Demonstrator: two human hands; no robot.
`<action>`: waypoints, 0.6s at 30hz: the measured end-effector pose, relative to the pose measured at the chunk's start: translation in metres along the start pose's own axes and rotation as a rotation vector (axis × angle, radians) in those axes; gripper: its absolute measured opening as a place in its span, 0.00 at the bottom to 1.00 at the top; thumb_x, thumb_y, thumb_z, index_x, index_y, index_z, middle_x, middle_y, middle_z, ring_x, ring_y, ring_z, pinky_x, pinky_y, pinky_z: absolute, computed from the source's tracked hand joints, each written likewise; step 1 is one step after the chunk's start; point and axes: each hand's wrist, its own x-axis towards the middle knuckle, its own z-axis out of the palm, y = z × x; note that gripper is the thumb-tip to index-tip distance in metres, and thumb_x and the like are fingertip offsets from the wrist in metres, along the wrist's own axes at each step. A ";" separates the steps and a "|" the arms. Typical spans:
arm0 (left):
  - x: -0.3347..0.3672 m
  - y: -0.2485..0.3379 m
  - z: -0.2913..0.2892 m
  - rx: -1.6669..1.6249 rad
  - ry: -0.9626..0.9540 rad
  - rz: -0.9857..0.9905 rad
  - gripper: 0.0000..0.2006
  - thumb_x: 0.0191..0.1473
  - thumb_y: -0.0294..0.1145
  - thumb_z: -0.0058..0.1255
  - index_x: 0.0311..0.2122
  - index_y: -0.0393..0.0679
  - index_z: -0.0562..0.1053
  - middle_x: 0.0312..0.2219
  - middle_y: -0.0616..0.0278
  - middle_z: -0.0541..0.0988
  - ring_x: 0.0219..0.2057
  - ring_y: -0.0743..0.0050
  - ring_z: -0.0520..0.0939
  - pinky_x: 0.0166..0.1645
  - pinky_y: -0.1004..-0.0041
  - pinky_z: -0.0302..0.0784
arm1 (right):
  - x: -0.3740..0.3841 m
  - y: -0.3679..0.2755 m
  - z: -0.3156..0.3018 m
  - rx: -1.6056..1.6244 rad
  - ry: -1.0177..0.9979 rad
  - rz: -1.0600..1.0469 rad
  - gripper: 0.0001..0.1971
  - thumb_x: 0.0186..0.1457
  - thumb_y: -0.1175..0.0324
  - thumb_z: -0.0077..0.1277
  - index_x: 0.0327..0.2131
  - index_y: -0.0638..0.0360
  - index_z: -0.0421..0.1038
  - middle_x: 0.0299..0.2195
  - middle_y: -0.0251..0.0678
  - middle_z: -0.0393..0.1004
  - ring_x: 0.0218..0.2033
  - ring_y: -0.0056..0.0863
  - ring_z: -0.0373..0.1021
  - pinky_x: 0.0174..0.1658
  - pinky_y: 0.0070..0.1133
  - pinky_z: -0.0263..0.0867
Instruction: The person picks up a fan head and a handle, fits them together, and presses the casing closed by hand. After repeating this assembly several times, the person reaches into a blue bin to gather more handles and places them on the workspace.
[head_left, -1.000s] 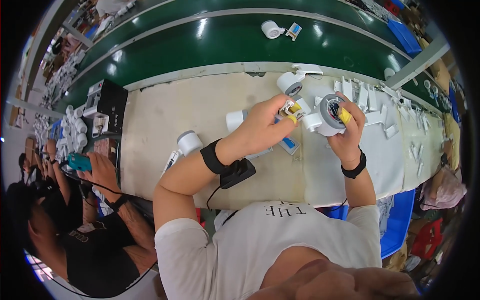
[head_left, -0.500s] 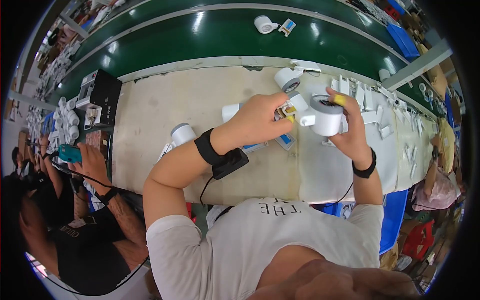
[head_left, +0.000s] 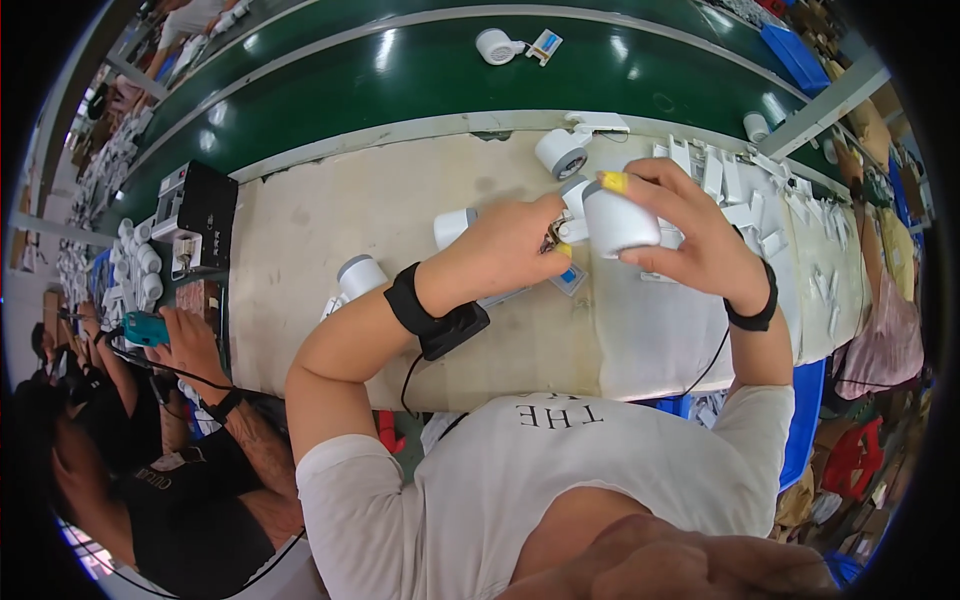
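Note:
My right hand [head_left: 700, 235] grips a white, cup-shaped lamp head [head_left: 618, 225], thumb below and yellow-wrapped fingertip on its upper side. The lamp head's grey rim is turned away. A short white arm [head_left: 572, 230] on its side points toward my left hand [head_left: 510, 243]. The fingers of that hand are closed on a small metal piece [head_left: 552, 236] at the arm's end; its exact kind is mostly hidden. Just beyond my hands lies another white lamp head [head_left: 560, 153] with a grey rim. More lamp heads lie by my left wrist [head_left: 455, 228] and left forearm [head_left: 360, 276].
A green conveyor belt [head_left: 400, 85] runs behind the worktable [head_left: 300, 215], carrying a lamp head [head_left: 497, 46]. Several white plastic parts [head_left: 735, 185] are heaped at the right. A black box-shaped device [head_left: 208, 218] stands at the left edge. Beside me, a co-worker's hand holds a teal tool [head_left: 146, 328].
My right hand has tipped the lamp head, turning its open grey-rimmed end away, and brought it closer to my left hand. The lamp head on the belt has shifted left.

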 end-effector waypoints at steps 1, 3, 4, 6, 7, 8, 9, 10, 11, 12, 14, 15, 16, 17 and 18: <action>0.001 0.001 0.001 -0.019 -0.011 -0.037 0.16 0.38 0.31 0.51 0.35 0.36 0.66 0.21 0.53 0.73 0.22 0.62 0.74 0.28 0.71 0.69 | 0.003 0.000 -0.002 0.008 -0.041 0.033 0.29 0.40 0.69 0.58 0.50 0.55 0.63 0.44 0.42 0.61 0.45 0.38 0.61 0.48 0.25 0.58; 0.002 0.001 0.003 -0.033 -0.036 -0.067 0.17 0.38 0.31 0.50 0.35 0.36 0.66 0.22 0.53 0.73 0.22 0.62 0.74 0.29 0.70 0.69 | 0.007 0.001 -0.004 0.058 -0.032 0.073 0.29 0.41 0.69 0.58 0.50 0.54 0.63 0.44 0.41 0.62 0.45 0.37 0.61 0.48 0.25 0.57; 0.001 -0.001 0.005 -0.064 -0.014 -0.034 0.16 0.39 0.31 0.50 0.35 0.36 0.66 0.22 0.55 0.73 0.22 0.65 0.74 0.28 0.71 0.69 | 0.009 0.001 -0.004 0.110 -0.056 0.111 0.28 0.41 0.69 0.57 0.50 0.55 0.63 0.44 0.41 0.62 0.45 0.36 0.61 0.49 0.24 0.57; 0.000 -0.004 0.007 -0.088 0.004 -0.001 0.14 0.40 0.30 0.49 0.34 0.36 0.66 0.23 0.56 0.74 0.21 0.68 0.74 0.28 0.72 0.69 | 0.013 0.006 -0.005 0.202 -0.089 0.173 0.26 0.44 0.69 0.55 0.50 0.57 0.62 0.45 0.40 0.62 0.47 0.33 0.60 0.50 0.24 0.56; -0.001 -0.004 0.007 -0.241 -0.006 -0.024 0.13 0.41 0.28 0.48 0.34 0.37 0.66 0.23 0.59 0.74 0.20 0.73 0.74 0.27 0.74 0.70 | 0.014 0.009 -0.004 0.206 -0.080 0.174 0.26 0.44 0.69 0.55 0.50 0.57 0.62 0.45 0.40 0.62 0.47 0.33 0.60 0.50 0.24 0.56; -0.001 -0.004 0.008 -0.396 -0.020 -0.048 0.11 0.42 0.27 0.46 0.34 0.37 0.66 0.23 0.61 0.73 0.20 0.77 0.73 0.26 0.76 0.70 | 0.013 0.013 -0.001 0.317 -0.040 0.250 0.26 0.45 0.68 0.55 0.50 0.57 0.62 0.45 0.39 0.62 0.47 0.33 0.60 0.50 0.23 0.56; -0.001 -0.004 0.006 -0.393 -0.031 -0.048 0.11 0.42 0.27 0.46 0.34 0.37 0.66 0.23 0.61 0.73 0.20 0.77 0.73 0.26 0.76 0.70 | 0.012 0.017 0.000 0.429 0.001 0.324 0.26 0.46 0.68 0.55 0.51 0.58 0.62 0.45 0.39 0.62 0.48 0.32 0.59 0.50 0.23 0.56; 0.000 -0.004 0.004 -0.477 -0.060 -0.108 0.11 0.43 0.26 0.46 0.34 0.37 0.66 0.23 0.62 0.73 0.20 0.80 0.73 0.26 0.77 0.70 | 0.012 0.020 0.001 0.433 0.010 0.328 0.26 0.46 0.68 0.55 0.51 0.58 0.62 0.45 0.39 0.62 0.48 0.32 0.59 0.50 0.23 0.56; 0.001 -0.004 0.002 -0.560 -0.084 -0.170 0.10 0.43 0.25 0.45 0.34 0.37 0.66 0.23 0.63 0.73 0.19 0.82 0.73 0.26 0.78 0.70 | 0.013 0.024 0.000 0.400 -0.013 0.298 0.26 0.46 0.68 0.55 0.51 0.58 0.62 0.45 0.39 0.62 0.48 0.32 0.59 0.49 0.23 0.56; 0.002 -0.005 0.003 -0.556 -0.088 -0.172 0.10 0.43 0.25 0.45 0.34 0.37 0.66 0.23 0.63 0.73 0.19 0.82 0.73 0.26 0.78 0.70 | 0.014 0.026 -0.001 0.367 -0.036 0.267 0.26 0.46 0.68 0.54 0.51 0.58 0.62 0.45 0.38 0.62 0.48 0.31 0.59 0.49 0.22 0.56; 0.002 -0.010 0.005 -0.507 -0.085 -0.135 0.13 0.42 0.29 0.48 0.34 0.34 0.65 0.22 0.57 0.73 0.20 0.75 0.74 0.25 0.74 0.69 | 0.016 0.026 -0.002 0.296 -0.070 0.232 0.26 0.46 0.68 0.55 0.50 0.58 0.62 0.45 0.38 0.62 0.48 0.31 0.59 0.49 0.22 0.56; 0.003 -0.013 0.006 -0.505 -0.088 -0.138 0.13 0.42 0.29 0.48 0.34 0.34 0.65 0.22 0.57 0.73 0.20 0.75 0.74 0.25 0.74 0.69 | 0.018 0.024 -0.002 0.221 -0.108 0.195 0.26 0.45 0.69 0.55 0.50 0.58 0.62 0.45 0.38 0.62 0.48 0.31 0.59 0.49 0.22 0.56; 0.003 -0.015 0.007 -0.435 -0.047 -0.113 0.13 0.42 0.30 0.48 0.34 0.34 0.65 0.22 0.58 0.73 0.20 0.76 0.74 0.25 0.75 0.69 | 0.020 0.020 -0.002 0.225 -0.105 0.196 0.26 0.45 0.69 0.55 0.50 0.58 0.62 0.45 0.38 0.62 0.48 0.31 0.59 0.49 0.22 0.56; 0.004 -0.017 0.009 -0.366 -0.007 -0.086 0.13 0.42 0.30 0.48 0.34 0.34 0.65 0.22 0.58 0.73 0.20 0.76 0.74 0.25 0.75 0.70 | 0.022 0.015 -0.003 0.207 -0.111 0.220 0.26 0.45 0.69 0.55 0.50 0.58 0.62 0.45 0.38 0.62 0.48 0.32 0.60 0.49 0.22 0.57; 0.004 -0.020 0.011 -0.364 -0.010 -0.087 0.13 0.42 0.30 0.48 0.34 0.34 0.65 0.22 0.58 0.73 0.20 0.76 0.74 0.25 0.75 0.70 | 0.023 0.012 -0.003 0.189 -0.117 0.245 0.26 0.45 0.70 0.55 0.50 0.58 0.62 0.46 0.38 0.62 0.48 0.32 0.60 0.49 0.23 0.57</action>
